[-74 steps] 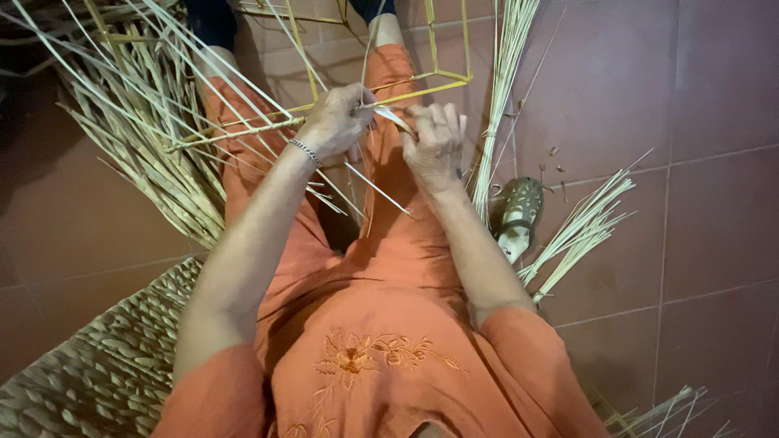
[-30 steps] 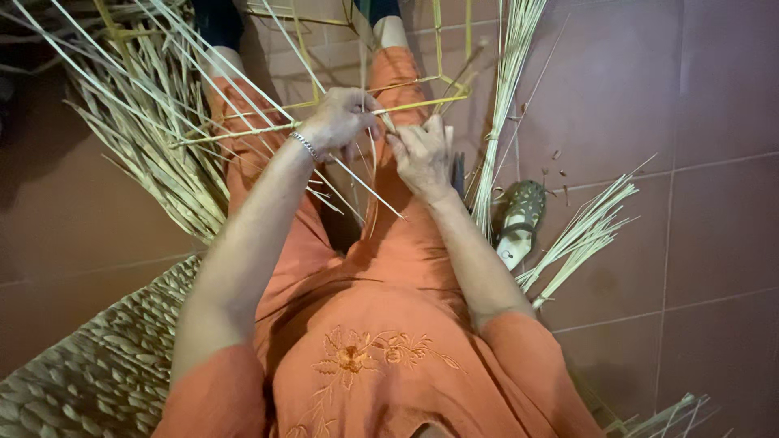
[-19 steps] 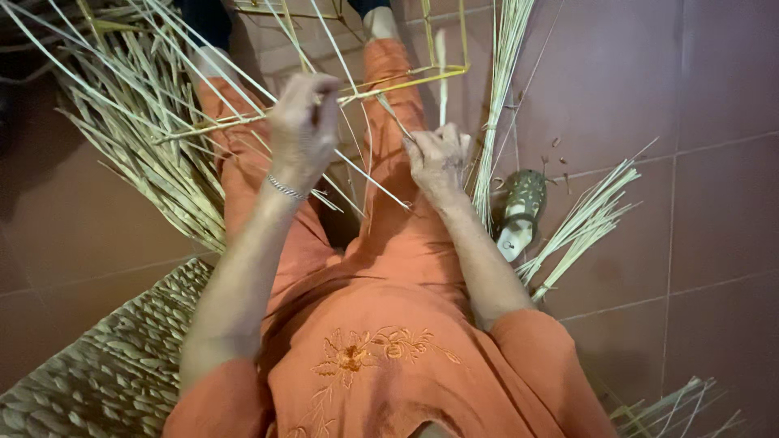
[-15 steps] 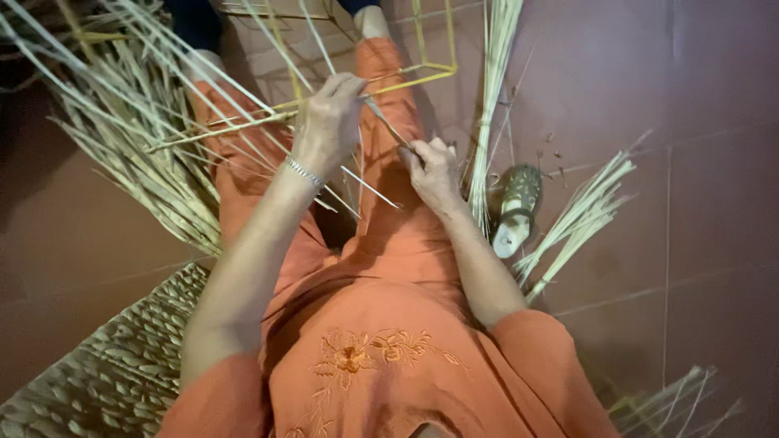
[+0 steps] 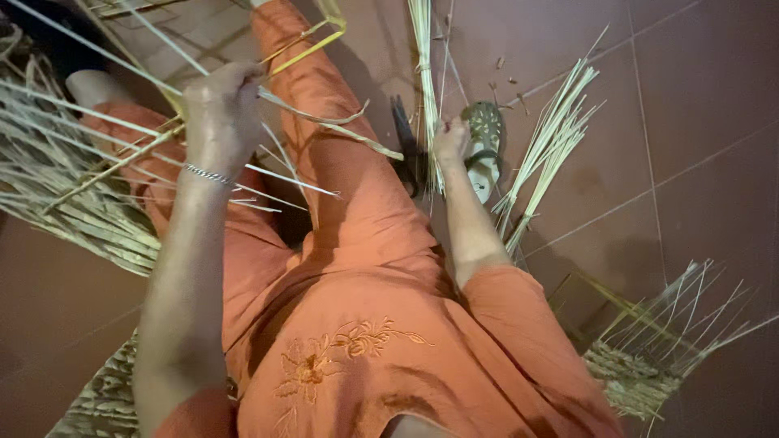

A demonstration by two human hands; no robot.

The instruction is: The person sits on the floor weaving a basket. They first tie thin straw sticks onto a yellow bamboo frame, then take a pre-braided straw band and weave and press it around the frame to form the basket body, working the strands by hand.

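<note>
Head view, looking down at a seated person in orange clothing. The left hand (image 5: 221, 113), a silver bracelet (image 5: 208, 174) at its wrist, is raised and closed in a fist around pale straw strands (image 5: 300, 182) of a half-woven piece. These strands run out of the fist toward the lap, their long axes slanting down and to the right across the orange-clad thigh (image 5: 357, 186). A yellow wire frame (image 5: 312, 36) shows just above the fist, touching the strands there.

The right hand (image 5: 450, 139) is lowered to the tiled floor (image 5: 698, 162) beside the thigh. Its fingers rest against an upright bundle of straw stalks (image 5: 422, 49), whose long axis runs away from the body toward the top of the picture. Whether the fingers grip a stalk or merely touch the bundle cannot be told. The right hand is the nearer to this bundle; the left is well apart from it.

Dark scissors (image 5: 406, 138) lie between the thigh and the right hand. A green sandal (image 5: 484, 142) lies just beyond the hand, and a fan of loose stalks (image 5: 552, 138) beside the sandal. A woven straw mat (image 5: 97, 401) lies at lower left, and another unfinished woven piece (image 5: 641, 381) at lower right.
</note>
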